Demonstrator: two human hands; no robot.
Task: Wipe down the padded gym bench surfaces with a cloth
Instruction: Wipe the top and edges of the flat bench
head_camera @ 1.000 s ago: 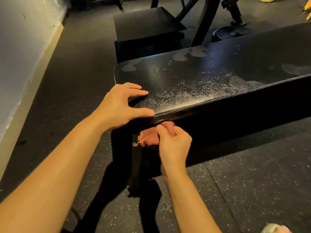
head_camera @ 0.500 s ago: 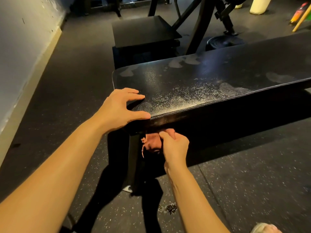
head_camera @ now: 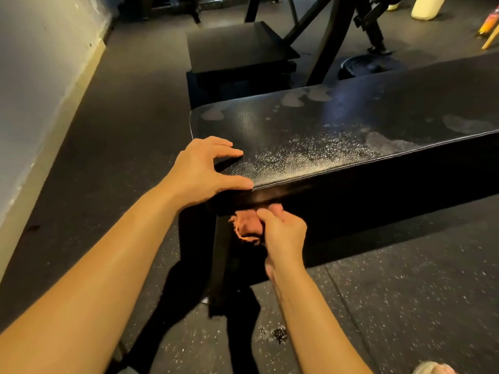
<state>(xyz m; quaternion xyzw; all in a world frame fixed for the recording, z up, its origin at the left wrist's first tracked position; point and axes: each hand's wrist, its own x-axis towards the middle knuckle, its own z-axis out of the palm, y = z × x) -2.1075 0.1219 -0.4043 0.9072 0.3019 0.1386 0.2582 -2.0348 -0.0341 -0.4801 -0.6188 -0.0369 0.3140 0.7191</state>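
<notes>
A long black padded bench (head_camera: 337,136) runs from the centre to the right edge, its top glossy with damp streaks and dull patches. My left hand (head_camera: 199,171) rests on the bench's near left corner, fingers spread, thumb along the front edge. My right hand (head_camera: 283,233) is closed around a bunched reddish-pink cloth (head_camera: 247,225) and presses it against the bench's front side, just under the padded edge near the black leg (head_camera: 221,265). Part of the cloth is hidden by my fingers.
A second black padded seat (head_camera: 237,47) and slanted machine frame (head_camera: 324,41) stand behind the bench. A weight plate (head_camera: 361,66) lies on the speckled rubber floor. A pale wall (head_camera: 40,76) runs along the left. A small wet spot (head_camera: 278,333) marks the floor.
The view has shifted slightly, so the bench sits a little lower and further right in frame. My right hand with the cloth has stayed at nearly the same spot under the front edge.
</notes>
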